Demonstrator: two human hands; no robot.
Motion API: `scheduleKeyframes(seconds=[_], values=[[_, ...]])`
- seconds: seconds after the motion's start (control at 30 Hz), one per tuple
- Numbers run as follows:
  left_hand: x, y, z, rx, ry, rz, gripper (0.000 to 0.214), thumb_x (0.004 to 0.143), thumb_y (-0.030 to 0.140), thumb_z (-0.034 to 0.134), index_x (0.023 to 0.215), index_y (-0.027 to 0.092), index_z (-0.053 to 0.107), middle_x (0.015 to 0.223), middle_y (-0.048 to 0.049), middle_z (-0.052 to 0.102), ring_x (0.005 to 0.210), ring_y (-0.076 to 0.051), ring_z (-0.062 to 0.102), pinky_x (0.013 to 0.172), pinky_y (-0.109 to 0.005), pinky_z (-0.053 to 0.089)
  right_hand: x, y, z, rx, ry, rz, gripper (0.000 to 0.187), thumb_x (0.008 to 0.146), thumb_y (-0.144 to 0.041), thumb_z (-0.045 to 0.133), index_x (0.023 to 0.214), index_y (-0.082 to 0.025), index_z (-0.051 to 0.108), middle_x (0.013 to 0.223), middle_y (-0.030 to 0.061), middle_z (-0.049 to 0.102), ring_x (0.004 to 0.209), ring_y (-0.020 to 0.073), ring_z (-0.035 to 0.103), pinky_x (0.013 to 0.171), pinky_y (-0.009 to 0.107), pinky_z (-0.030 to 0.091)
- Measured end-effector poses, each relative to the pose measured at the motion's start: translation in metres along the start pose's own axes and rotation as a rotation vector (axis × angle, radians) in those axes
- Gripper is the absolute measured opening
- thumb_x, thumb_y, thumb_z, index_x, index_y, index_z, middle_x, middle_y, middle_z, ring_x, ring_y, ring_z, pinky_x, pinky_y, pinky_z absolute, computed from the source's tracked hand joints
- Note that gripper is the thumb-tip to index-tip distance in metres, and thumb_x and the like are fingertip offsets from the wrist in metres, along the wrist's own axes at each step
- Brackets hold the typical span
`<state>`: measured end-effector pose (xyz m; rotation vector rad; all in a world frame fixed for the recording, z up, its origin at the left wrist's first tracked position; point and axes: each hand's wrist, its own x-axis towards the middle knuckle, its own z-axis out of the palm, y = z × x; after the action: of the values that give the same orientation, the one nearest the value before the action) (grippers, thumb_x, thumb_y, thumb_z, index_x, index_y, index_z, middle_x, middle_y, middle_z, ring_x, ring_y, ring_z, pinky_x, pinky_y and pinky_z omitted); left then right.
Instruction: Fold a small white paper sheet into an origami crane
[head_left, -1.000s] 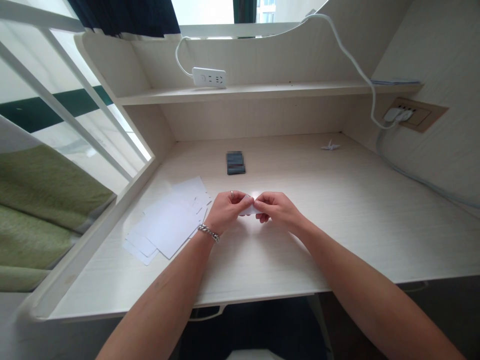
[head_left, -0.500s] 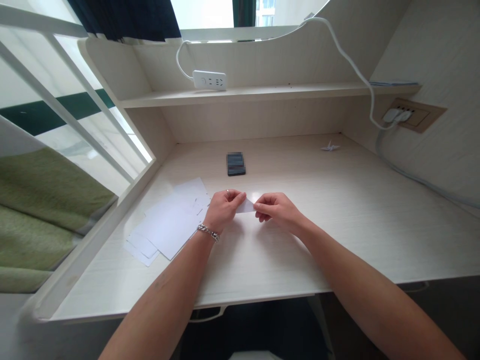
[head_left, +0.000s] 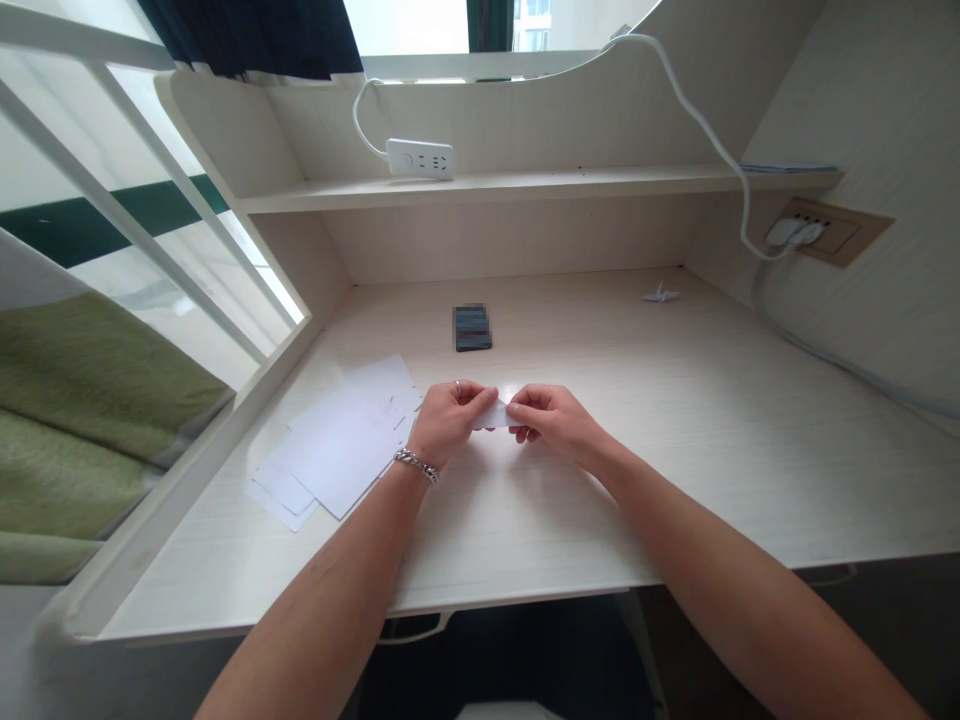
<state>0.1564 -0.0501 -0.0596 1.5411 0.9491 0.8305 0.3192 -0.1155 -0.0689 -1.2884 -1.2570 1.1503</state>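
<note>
A small folded piece of white paper (head_left: 493,416) is pinched between my two hands, just above the desk. My left hand (head_left: 450,418), with a ring and a chain bracelet at the wrist, grips its left side between thumb and fingers. On the paper's right side, my right hand (head_left: 551,415) pinches the edge with thumb and index finger. Fingers cover much of the paper, so its full shape is hidden. Left of my left hand lie several loose white sheets (head_left: 352,430), overlapping, with small dark marks along the right side.
A dark phone-like block (head_left: 472,328), blurred out, lies beyond my hands. Far right on the desk (head_left: 750,450) sits a folded paper crane (head_left: 661,294). A white power strip (head_left: 419,159) rests on the shelf (head_left: 525,188). A cable (head_left: 697,120) hangs down to the wall socket (head_left: 836,230).
The paper between my hands has shifted slightly, showing less of a pointed top and a flatter strip. My left fingertips have moved a little to the right, closer to my right hand.
</note>
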Motion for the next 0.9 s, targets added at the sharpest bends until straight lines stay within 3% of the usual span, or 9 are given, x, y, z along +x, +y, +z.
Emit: scheduleKeyframes(seconds=[0.2, 0.9], values=[[0.0007, -0.0028, 0.0008, 0.022, 0.007, 0.030, 0.035, 0.067, 0.048, 0.073, 0.073, 0.013, 0.073, 0.070, -0.0057, 0.069, 0.062, -0.014, 0.057, 0.057, -0.025, 0.039, 0.0000, 0.0000, -0.0019, 0.002, 0.003, -0.004, 0.020, 0.076, -0.035, 0.065, 0.073, -0.016, 0.063, 0.063, 0.0023, 0.064, 0.056, 0.0121, 0.059, 0.055, 0.024, 0.046], [-0.0032, 0.0027, 0.0043, -0.091, -0.023, -0.184, 0.038, 0.060, 0.046, 0.080, 0.072, 0.012, 0.069, 0.070, -0.0051, 0.063, 0.064, -0.013, 0.057, 0.052, -0.023, 0.047, 0.0008, 0.0040, -0.0047, -0.080, -0.015, 0.059, 0.026, 0.076, -0.040, 0.067, 0.072, -0.015, 0.068, 0.061, 0.0034, 0.063, 0.052, 0.0102, 0.053, 0.050, 0.023, 0.042]])
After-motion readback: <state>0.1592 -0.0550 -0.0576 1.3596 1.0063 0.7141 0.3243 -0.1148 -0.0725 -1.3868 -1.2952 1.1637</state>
